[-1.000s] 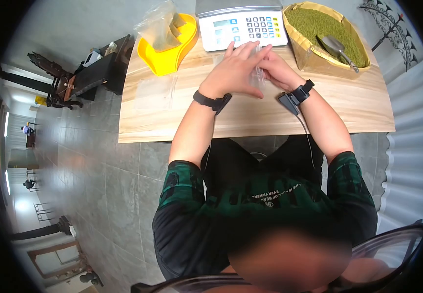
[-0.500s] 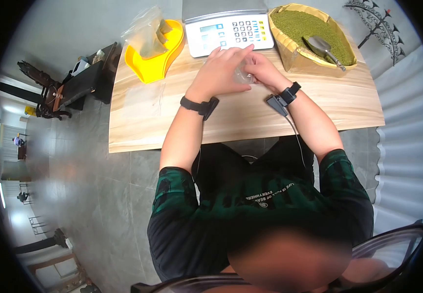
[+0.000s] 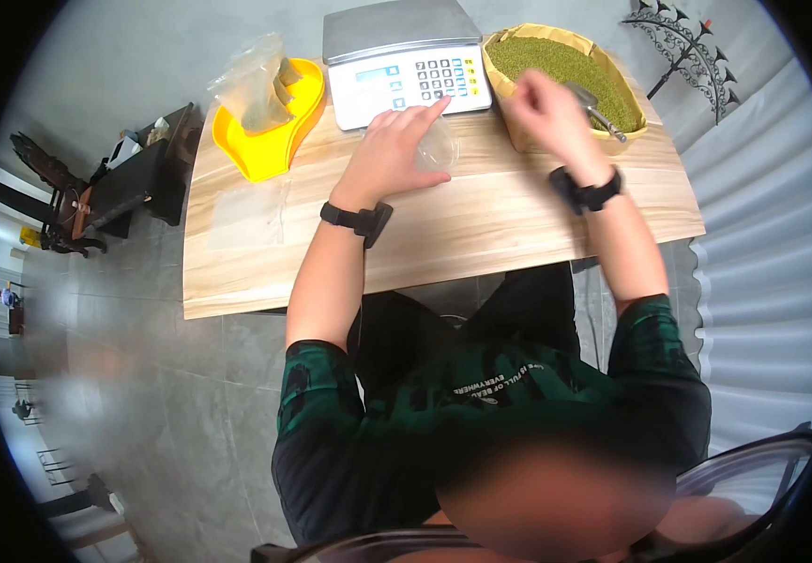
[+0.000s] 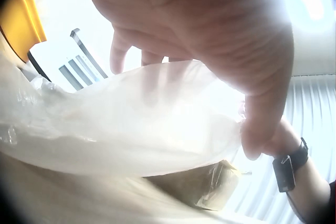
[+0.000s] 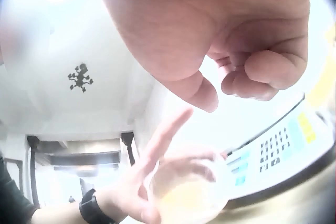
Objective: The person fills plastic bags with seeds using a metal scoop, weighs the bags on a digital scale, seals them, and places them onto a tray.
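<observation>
In the head view, my left hand curves round a clear plastic bag in front of the scale. The left wrist view shows its fingers through the translucent bag, with the thumb at the bag's right side. The bag's round mouth stands open in the right wrist view. My right hand is beside the paper sack of green grains, left of the metal scoop on them. In the right wrist view, my right hand has curled fingers and holds nothing.
A yellow tray with a filled clear bag stands left of the scale. A flat clear plastic bag lies on the wooden table in front of the tray. Behind the sack is a black metal ornament.
My right hand has left the bag and moved right to the sack. My left hand remains around the bag, whose mouth has widened. The head view has shifted.
</observation>
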`<control>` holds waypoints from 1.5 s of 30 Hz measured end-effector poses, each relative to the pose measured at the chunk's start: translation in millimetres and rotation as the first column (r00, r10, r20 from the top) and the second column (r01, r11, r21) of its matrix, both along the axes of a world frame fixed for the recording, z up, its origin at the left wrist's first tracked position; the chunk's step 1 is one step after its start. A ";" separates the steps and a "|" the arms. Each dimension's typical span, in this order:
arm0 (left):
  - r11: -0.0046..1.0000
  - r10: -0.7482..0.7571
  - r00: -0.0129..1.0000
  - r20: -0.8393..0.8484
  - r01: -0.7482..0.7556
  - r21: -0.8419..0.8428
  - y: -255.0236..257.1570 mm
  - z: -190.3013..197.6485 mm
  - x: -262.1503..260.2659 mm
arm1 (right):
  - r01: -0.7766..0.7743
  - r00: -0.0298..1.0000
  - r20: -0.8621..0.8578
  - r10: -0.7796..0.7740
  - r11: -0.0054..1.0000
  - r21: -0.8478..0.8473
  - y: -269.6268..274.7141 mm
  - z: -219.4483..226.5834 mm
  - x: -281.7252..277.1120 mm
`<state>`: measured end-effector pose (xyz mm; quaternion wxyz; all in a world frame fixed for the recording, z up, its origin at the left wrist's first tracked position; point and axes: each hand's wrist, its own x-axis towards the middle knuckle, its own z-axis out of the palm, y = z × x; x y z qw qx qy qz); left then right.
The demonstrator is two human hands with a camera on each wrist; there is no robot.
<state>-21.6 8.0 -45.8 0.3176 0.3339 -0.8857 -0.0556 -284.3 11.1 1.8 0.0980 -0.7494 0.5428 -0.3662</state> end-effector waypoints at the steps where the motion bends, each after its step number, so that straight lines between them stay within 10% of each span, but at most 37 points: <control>1: 1.000 0.002 1.000 -0.003 -0.002 0.008 1.5 0.8 0.3 | 0.060 0.997 -0.037 -0.062 0.998 -0.036 -3.2 8.4 -20.3; 5: 1.000 -0.003 1.000 -0.025 0.003 -0.022 2.2 0.0 0.3 | 0.316 0.761 -0.590 -0.269 0.948 -0.024 -19.9 26.4 -93.6; 8: 1.000 -0.002 1.000 -0.015 0.001 -0.031 3.6 0.6 -0.7 | 0.350 0.735 -0.668 -0.118 0.910 0.224 -21.8 26.7 -115.5; 12: 1.000 -0.015 1.000 -0.009 0.015 -0.022 2.7 -1.6 -0.4 | 0.329 0.847 -0.523 -0.094 0.866 0.377 -41.3 20.0 -130.3; 19: 0.999 -0.017 0.999 -0.045 0.016 -0.033 3.2 -2.2 2.2 | 0.384 0.737 -0.676 -0.004 0.825 0.414 -56.3 13.5 -134.1; 21: 1.000 -0.012 0.999 -0.046 0.011 -0.026 3.3 -2.1 3.1 | 0.355 0.723 -0.678 -0.130 0.912 0.204 -65.8 9.6 -156.7; 34: 0.999 -0.032 0.997 -0.076 0.029 -0.046 1.3 -4.8 4.2 | 0.423 0.642 -0.766 0.039 0.815 0.396 -3.4 118.5 -180.1; 45: 0.999 -0.012 0.998 -0.064 0.009 -0.043 1.4 -5.4 4.8 | 0.364 0.683 -0.730 -0.023 0.878 0.312 -35.1 12.4 -165.1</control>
